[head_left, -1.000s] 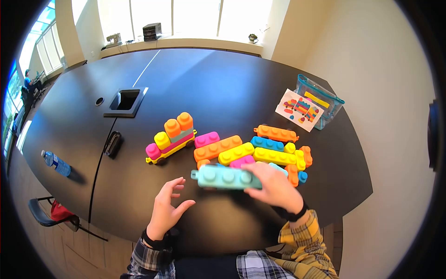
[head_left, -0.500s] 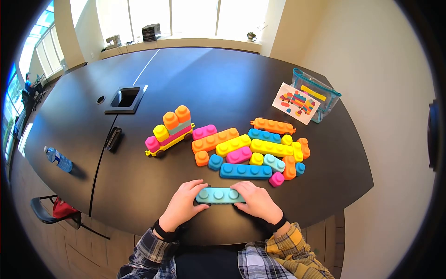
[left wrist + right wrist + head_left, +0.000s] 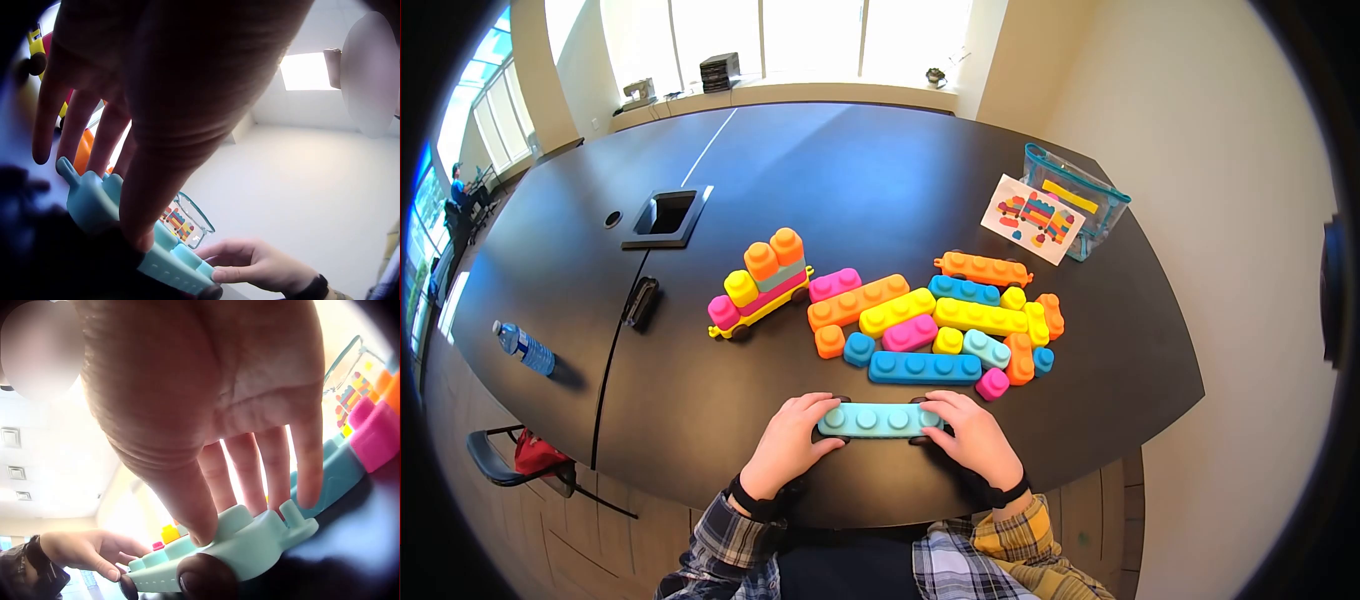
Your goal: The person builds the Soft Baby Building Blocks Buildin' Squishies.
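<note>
A light teal wheeled base with a row of studs (image 3: 880,420) lies on the table close to the person, studs up. The left hand (image 3: 788,442) holds its left end between thumb and fingers. At the other end the right hand (image 3: 977,440) grips it the same way. The left wrist view shows the thumb on the near side of the teal base (image 3: 164,265). In the right wrist view the teal base (image 3: 247,547) has a dark wheel below the thumb and a hook at its end.
Behind the hands lie several loose blocks, such as a long blue one (image 3: 924,368). A built wheeled stack (image 3: 762,285) stands left of them. Farther off are a picture card (image 3: 1033,219), a clear bag (image 3: 1100,205), a bottle (image 3: 525,348) and a black case (image 3: 640,303).
The teal base has come down from above the blocks to the table near the person. The left hand has taken its left end, and the right hand has shifted slightly rightward, baring another stud.
</note>
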A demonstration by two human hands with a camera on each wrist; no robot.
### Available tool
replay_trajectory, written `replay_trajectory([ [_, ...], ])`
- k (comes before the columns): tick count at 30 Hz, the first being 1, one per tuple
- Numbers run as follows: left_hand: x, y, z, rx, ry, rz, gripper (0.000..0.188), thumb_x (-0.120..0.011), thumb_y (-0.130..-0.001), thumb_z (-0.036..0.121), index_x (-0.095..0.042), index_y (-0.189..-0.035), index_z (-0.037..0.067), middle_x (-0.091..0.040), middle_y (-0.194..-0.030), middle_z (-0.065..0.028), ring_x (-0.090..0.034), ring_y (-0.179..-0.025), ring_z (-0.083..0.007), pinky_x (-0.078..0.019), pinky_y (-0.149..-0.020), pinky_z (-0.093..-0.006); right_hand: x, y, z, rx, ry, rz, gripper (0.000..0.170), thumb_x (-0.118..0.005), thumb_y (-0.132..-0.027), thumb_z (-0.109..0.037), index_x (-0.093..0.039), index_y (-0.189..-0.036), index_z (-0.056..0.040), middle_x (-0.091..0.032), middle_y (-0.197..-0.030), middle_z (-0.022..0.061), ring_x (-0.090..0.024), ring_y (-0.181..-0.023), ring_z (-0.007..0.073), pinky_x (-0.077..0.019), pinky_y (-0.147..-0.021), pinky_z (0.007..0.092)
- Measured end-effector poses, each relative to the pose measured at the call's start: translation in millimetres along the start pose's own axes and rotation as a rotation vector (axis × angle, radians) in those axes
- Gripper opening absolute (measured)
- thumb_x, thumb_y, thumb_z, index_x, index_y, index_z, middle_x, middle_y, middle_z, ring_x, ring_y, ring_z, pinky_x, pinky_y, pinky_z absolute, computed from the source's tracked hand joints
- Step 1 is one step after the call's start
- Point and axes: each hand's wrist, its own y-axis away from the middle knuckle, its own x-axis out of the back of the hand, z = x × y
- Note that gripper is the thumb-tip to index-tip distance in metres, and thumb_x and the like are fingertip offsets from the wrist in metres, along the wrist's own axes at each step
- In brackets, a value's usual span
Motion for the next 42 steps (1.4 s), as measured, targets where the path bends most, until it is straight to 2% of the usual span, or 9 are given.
replay_trajectory([
  [12,4,-1,3,0.048,0.054,-0.021,0.057,-0.087,-0.081,0.019,-0.067,-0.133,0.011,-0.068,-0.131,-0.0117,-0.063,-0.124,-0.0348,-0.0521,-0.106,-0.0441,-5,-2,5,0.045,-0.028,0.019,0.035,-0.080,-0.089,-0.012,-0.072,-0.122,-0.0046,-0.071,-0.127,0.0139,-0.069,-0.116,0.0355,-0.0568,-0.099,0.0413],
  [18,8,-3,10,0.001,-0.023,0.037,0.061,-0.090,-0.079,0.019,-0.067,-0.134,0.008,-0.066,-0.137,-0.0123,-0.064,-0.124,-0.0356,-0.0528,-0.108,-0.0434,22,-13,-1,0.043,-0.027,0.024,0.035,-0.081,-0.089,-0.014,-0.072,-0.121,-0.0035,-0.071,-0.125,0.0137,-0.069,-0.114,0.0345,-0.0568,-0.098,0.0406],
  [22,6,-3,6,-0.008,-0.064,-0.044,0.062,-0.090,-0.079,0.021,-0.067,-0.136,0.012,-0.065,-0.139,-0.0092,-0.063,-0.125,-0.0337,-0.0532,-0.107,-0.0432,28,-23,1,0.104,-0.034,-0.029,0.033,-0.081,-0.089,-0.015,-0.072,-0.119,-0.0035,-0.071,-0.123,0.0143,-0.070,-0.113,0.0344,-0.0568,-0.098,0.0408],
  [28,5,0,4,0.011,-0.104,-0.037,0.061,-0.090,-0.078,0.021,-0.067,-0.135,0.013,-0.066,-0.136,-0.0065,-0.065,-0.122,-0.0315,-0.0557,-0.103,-0.0424,57,-80,-5,0.243,0.118,0.032,0.030,-0.080,-0.089,-0.015,-0.072,-0.116,-0.0041,-0.073,-0.118,0.0143,-0.070,-0.110,0.0353,-0.0573,-0.094,0.0412],
  [30,5,0,5,0.004,-0.111,-0.025,0.061,-0.090,-0.078,0.021,-0.067,-0.134,0.013,-0.066,-0.135,-0.0066,-0.066,-0.121,-0.0314,-0.0558,-0.102,-0.0423,56,-118,6,0.135,0.209,-0.063,0.027,-0.079,-0.090,-0.016,-0.072,-0.113,-0.0044,-0.073,-0.115,0.0136,-0.070,-0.108,0.0354,-0.0573,-0.092,0.0433],
  [33,5,0,6,0.037,-0.087,-0.033,0.059,-0.090,-0.078,0.022,-0.069,-0.132,0.011,-0.067,-0.135,-0.0101,-0.065,-0.123,-0.0337,-0.0548,-0.104,-0.0435,38,-171,35,0.220,0.302,0.002,0.026,-0.075,-0.092,-0.017,-0.072,-0.115,-0.0051,-0.072,-0.115,0.0132,-0.070,-0.108,0.0353,-0.0574,-0.093,0.0451],
  [35,5,0,4,0.043,-0.088,-0.032,0.059,-0.090,-0.078,0.021,-0.069,-0.132,0.011,-0.067,-0.135,-0.0102,-0.065,-0.123,-0.0338,-0.0548,-0.104,-0.0433,26,-200,47,0.132,0.406,-0.075,0.030,-0.073,-0.092,-0.019,-0.072,-0.119,-0.0063,-0.072,-0.118,0.0136,-0.070,-0.111,0.0356,-0.0572,-0.096,0.0458],
  [40,7,1,3,0.035,-0.083,-0.031,0.059,-0.090,-0.079,0.022,-0.068,-0.133,0.011,-0.067,-0.135,-0.0100,-0.065,-0.123,-0.0336,-0.0549,-0.104,-0.0429,1,-232,76,0.092,0.469,-0.092,0.029,-0.072,-0.092,-0.016,-0.072,-0.121,-0.0104,-0.073,-0.111,0.0140,-0.070,-0.113,0.0345,-0.0567,-0.098,0.0472],
  [42,6,0,3,0.031,-0.078,-0.034,0.059,-0.090,-0.079,0.022,-0.068,-0.133,0.012,-0.067,-0.135,-0.0099,-0.065,-0.123,-0.0335,-0.0549,-0.104,-0.0428,3,-237,78,0.068,0.453,-0.182,0.027,-0.070,-0.093,-0.016,-0.073,-0.119,-0.0108,-0.073,-0.111,0.0147,-0.069,-0.113,0.0356,-0.0565,-0.098,0.0478],
])
